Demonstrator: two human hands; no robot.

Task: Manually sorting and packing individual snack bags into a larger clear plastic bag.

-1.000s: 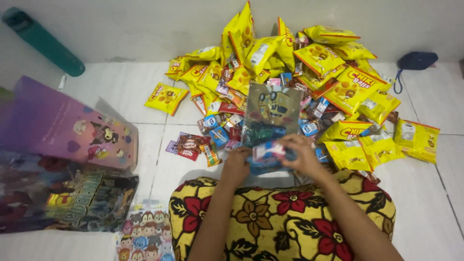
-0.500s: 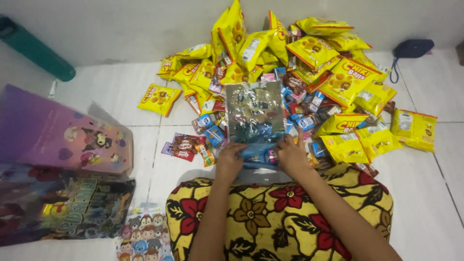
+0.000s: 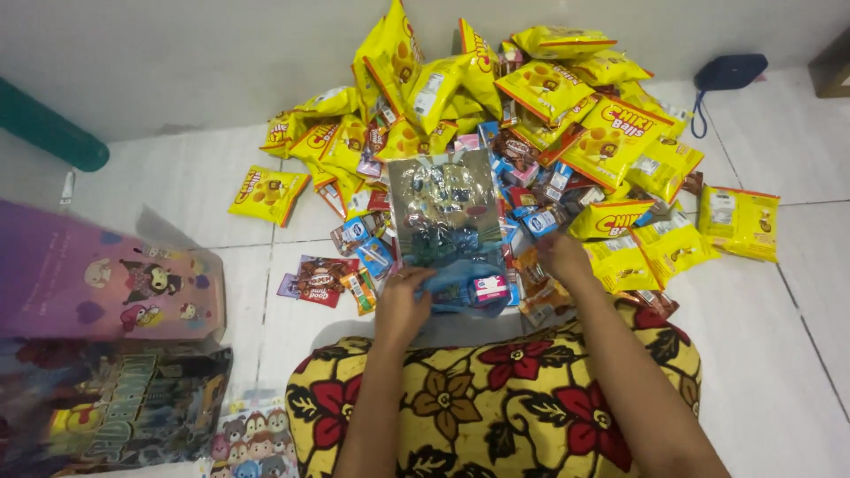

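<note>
Holding a clear plastic goodie bag by its lower edge, the left hand has its fingers clamped on the bag's near left corner. The bag stands upright on the white tiled floor, printed with dark figures, small packets showing inside. The right hand reaches into the heap of yellow snack packets; whether its fingers are closed cannot be told. A white wall backs the heap.
</note>
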